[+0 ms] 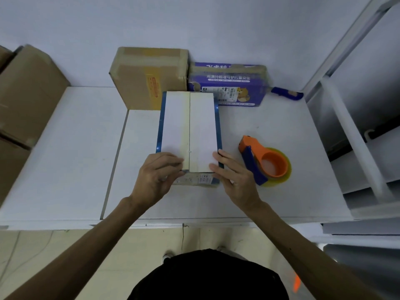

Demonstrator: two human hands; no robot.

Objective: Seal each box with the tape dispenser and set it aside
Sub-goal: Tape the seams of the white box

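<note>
**White box pinned at its near end**

Centre frame, the white box (190,131) lies on the desk (281,202), flaps closed. The left hand (155,176) presses flat fingers on the seam's near end. The right hand (233,176) rests straight fingers on the near right corner. Neither holds anything. My call: rub firmly down over that edge. The tape dispenser (266,163) lies just right. A brown carton (142,76) and a purple box (229,83) crowd the far end, so slide left.
</note>
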